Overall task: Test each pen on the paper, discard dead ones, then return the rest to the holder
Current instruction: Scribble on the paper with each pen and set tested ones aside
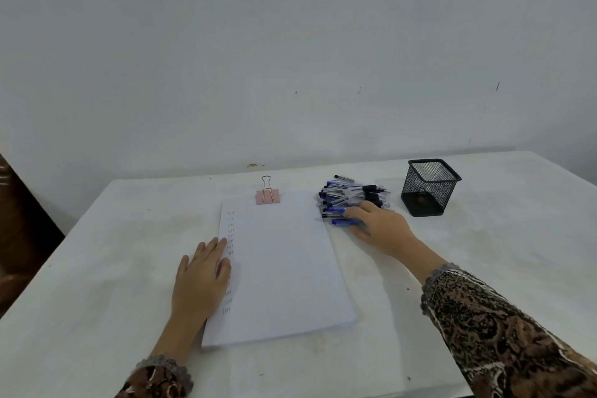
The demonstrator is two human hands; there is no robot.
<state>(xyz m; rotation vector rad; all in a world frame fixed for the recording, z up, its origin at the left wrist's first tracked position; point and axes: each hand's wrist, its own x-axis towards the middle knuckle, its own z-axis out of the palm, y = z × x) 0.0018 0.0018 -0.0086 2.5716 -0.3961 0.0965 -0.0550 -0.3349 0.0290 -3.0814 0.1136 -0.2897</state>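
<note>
A stack of white paper (284, 268) lies in the middle of the table, held at its top by a pink binder clip (267, 195). A column of small pen marks runs down its left margin. My left hand (202, 275) rests flat on the paper's left edge, fingers straight. To the right of the paper lies a pile of several pens (350, 195) with blue and black caps. My right hand (379, 223) reaches onto the near side of the pile, its fingers around a blue-capped pen (344, 222). A black mesh holder (428, 186) stands upright right of the pile; no pens show inside it.
The table (500, 236) has a white cloth and stands against a pale wall. Its left edge drops off beside a dark brown object (19, 220). Patterned sleeves cover both forearms.
</note>
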